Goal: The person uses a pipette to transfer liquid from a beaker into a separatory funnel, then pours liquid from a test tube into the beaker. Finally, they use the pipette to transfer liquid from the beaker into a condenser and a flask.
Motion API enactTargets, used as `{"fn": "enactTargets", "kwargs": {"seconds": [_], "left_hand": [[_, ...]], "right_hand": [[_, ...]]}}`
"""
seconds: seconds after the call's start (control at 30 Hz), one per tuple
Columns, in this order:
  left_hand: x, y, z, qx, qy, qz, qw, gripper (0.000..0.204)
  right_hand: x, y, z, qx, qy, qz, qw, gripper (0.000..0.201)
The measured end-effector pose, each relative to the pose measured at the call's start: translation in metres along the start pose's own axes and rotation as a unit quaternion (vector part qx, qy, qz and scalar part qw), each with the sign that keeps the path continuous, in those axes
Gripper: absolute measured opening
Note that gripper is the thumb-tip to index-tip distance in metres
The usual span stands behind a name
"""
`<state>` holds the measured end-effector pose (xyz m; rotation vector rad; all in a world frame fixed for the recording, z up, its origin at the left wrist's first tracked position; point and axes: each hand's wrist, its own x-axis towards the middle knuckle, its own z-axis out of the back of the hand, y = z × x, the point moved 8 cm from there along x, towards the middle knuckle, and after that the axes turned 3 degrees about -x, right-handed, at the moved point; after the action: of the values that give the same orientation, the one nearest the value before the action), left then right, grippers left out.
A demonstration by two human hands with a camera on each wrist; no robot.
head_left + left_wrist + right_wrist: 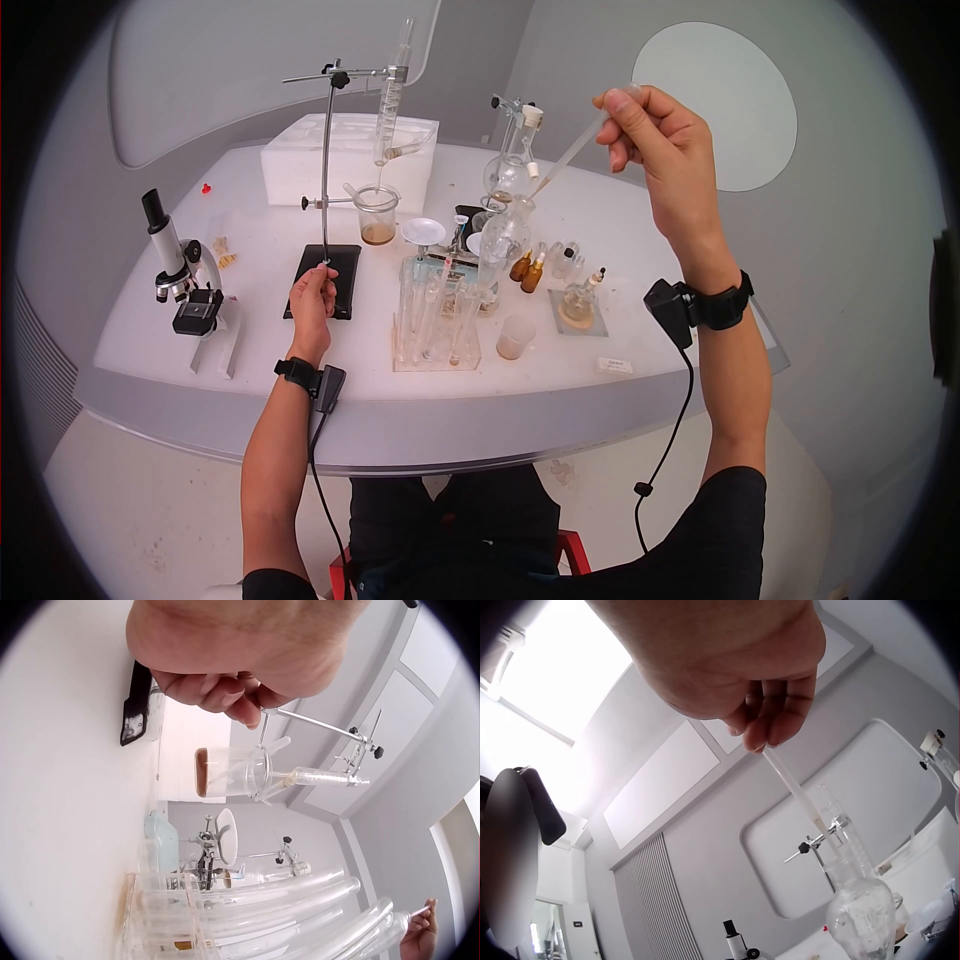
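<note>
My right hand [665, 135] is raised at the right and pinches a long translucent dropper [575, 153] by its top end. The dropper slants down to the left, and its tip is at the mouth of a pear-shaped glass vessel [860, 919]. Brownish liquid shows near the tip in the right wrist view. At the foot of the retort stand, my left hand [312, 292] has its curled fingers around the rod [326, 215], just above the black base [345, 275]. A beaker [377, 215] with brown liquid sits in the stand's ring, under a clamped glass condenser [389, 115].
A rack of test tubes [435, 335] stands in front of a balance [424, 232]. Near it are a small cup [515, 338], brown dropper bottles [532, 275] and a spirit lamp [580, 303]. A microscope [185, 270] is at left, a white foam box [300, 165] behind.
</note>
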<state>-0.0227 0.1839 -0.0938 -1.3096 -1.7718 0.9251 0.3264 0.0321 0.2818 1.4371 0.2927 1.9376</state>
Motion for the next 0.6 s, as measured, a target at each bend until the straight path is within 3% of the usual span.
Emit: {"fn": "enactTargets", "kwargs": {"seconds": [0.6], "left_hand": [[-0.0010,-0.0015,0.0001,0.000,-0.006,0.005,1.000,0.025]], "right_hand": [[0.0015,-0.0043,-0.0027,0.003,0.004,0.002,1.000,0.023]]}}
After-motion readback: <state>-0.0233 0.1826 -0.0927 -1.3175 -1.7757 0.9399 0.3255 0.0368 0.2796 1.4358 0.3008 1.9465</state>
